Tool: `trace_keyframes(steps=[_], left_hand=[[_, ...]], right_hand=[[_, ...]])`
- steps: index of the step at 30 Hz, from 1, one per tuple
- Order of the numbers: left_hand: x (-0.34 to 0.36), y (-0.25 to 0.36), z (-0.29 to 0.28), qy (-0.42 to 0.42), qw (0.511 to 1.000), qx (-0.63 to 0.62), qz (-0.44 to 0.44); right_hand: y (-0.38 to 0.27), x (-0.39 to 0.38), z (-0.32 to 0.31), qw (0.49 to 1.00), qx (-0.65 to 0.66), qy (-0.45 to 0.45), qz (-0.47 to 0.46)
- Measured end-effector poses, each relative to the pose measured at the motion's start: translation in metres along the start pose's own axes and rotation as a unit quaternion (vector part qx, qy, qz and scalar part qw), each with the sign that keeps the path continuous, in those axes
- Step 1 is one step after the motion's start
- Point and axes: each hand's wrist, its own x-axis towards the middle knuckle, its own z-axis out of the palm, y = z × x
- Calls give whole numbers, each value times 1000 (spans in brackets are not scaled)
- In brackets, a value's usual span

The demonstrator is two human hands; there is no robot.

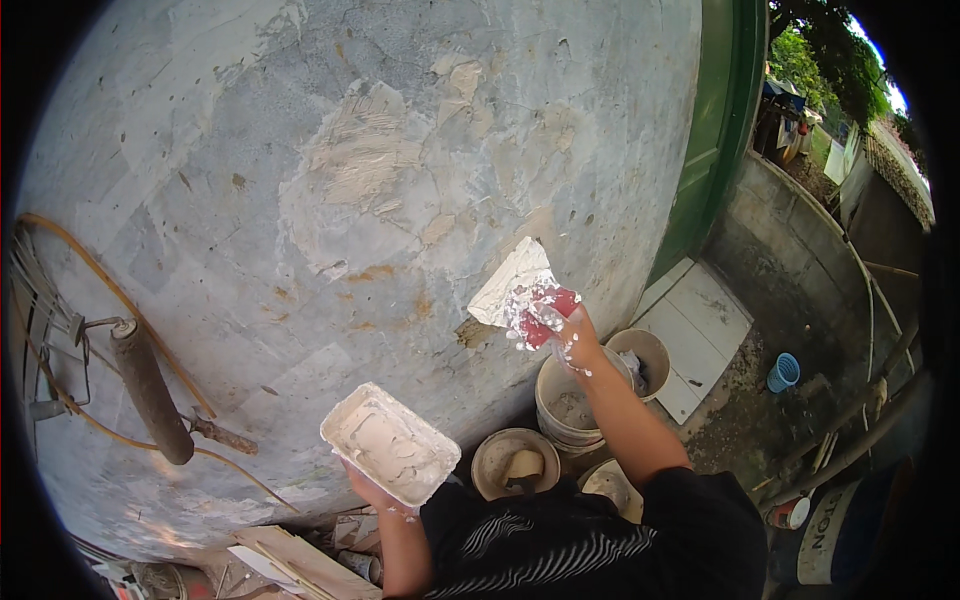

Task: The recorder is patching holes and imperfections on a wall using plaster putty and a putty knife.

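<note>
right hand point(572, 335): wrapped round red-handled putty knife point(517, 292), mid-frame, before grey wall point(240, 290) | left hand point(372, 490): clasping rectangular tub point(440, 478) of cream putty point(385, 443), lower left of centre | buckets point(546, 408): lower centre

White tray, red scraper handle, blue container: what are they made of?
The tray seems dull plastic, from its moulded shape under smeared paste. The scraper handle is probably smooth plastic, from its solid red; paste partly hides it. The blue container looks plastic too, bright all over.
</note>
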Motion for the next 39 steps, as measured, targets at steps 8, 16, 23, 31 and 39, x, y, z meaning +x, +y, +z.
trace_keyframes(steps=[8,16,23,31,39], left_hand=[[1,-12,23,45,998,23,24],[-16,-14,29,20,998,41,47],[-23,-17,31,-6,996,79,51],[-28,-22,29,42,992,110,44],[-32,-22,27,27,990,137,32]], right_hand=[[16,-64,58,988,-93,-102,-63],[17,-72,78,883,-316,-130,-321],[15,-77,75,809,-395,-169,-401],[16,-78,82,782,-435,-173,-412],[19,-78,83,796,-431,-177,-387]])
